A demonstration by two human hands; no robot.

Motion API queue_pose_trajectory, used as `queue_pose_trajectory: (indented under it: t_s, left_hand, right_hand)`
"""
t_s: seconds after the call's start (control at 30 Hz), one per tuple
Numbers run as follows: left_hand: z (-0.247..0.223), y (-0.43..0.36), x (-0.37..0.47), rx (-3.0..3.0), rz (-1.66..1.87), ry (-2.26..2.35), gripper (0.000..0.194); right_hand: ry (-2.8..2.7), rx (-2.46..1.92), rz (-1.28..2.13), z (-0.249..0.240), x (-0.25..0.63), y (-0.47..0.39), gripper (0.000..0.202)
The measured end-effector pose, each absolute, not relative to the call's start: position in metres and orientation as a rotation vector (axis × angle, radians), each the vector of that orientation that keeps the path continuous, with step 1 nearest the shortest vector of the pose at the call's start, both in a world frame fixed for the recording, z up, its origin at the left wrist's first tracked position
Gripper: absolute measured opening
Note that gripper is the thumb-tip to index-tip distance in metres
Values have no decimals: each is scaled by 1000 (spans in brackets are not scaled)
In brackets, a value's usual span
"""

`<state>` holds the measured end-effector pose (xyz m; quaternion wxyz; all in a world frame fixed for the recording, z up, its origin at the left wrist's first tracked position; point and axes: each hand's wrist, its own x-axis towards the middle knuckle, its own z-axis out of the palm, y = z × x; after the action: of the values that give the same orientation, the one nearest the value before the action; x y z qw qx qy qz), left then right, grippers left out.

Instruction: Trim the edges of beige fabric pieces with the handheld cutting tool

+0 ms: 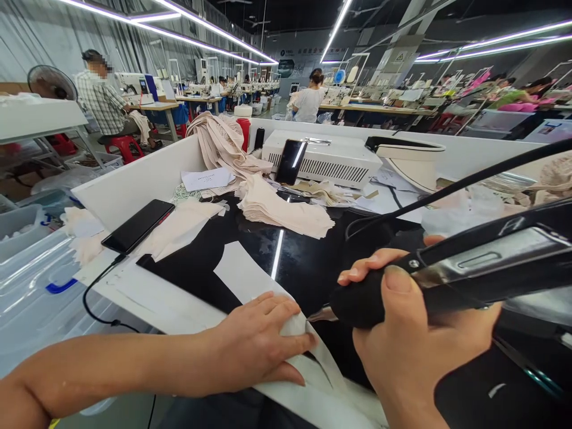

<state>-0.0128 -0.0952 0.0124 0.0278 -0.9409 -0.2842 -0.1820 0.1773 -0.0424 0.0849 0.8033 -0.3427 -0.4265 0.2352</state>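
Note:
My left hand lies with its fingers spread on a white, curved sheet at the front edge of the glossy black work surface. In my right hand is a black handheld tool with a silver panel, its rounded end pointing left. A thin metal tip sticks out from that end and meets the sheet's edge just right of my left fingers. Nearer to me, the sheet's lower part curls beside a dark gap.
Behind lie stacked beige fabric pieces, an upright phone and a white vented box. A black phone with a cable is at left. A black cable arches at right. People sit further off.

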Motion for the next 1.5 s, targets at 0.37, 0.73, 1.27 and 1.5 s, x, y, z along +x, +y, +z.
queue_pose_trajectory:
  t_s: [0.37, 0.73, 1.27, 1.5]
  left_hand:
    - [10, -95, -12, -2932, -648, -881, 70]
    - [48, -49, -39, -3179, -327, -770, 41]
    - [45, -64, 19, -2806, -87, -1090, 19]
    - [46, -66, 9, -2718, -95, -959, 18]
  right_hand:
    - [-921, -680, 537, 83, 172, -32, 49]
    - [-994, -676, 490, 91, 186, -25, 53]
    - [-1060, -907, 321, 106, 241, -59, 60]
    - [-971, -756, 389, 97, 230, -59, 49]
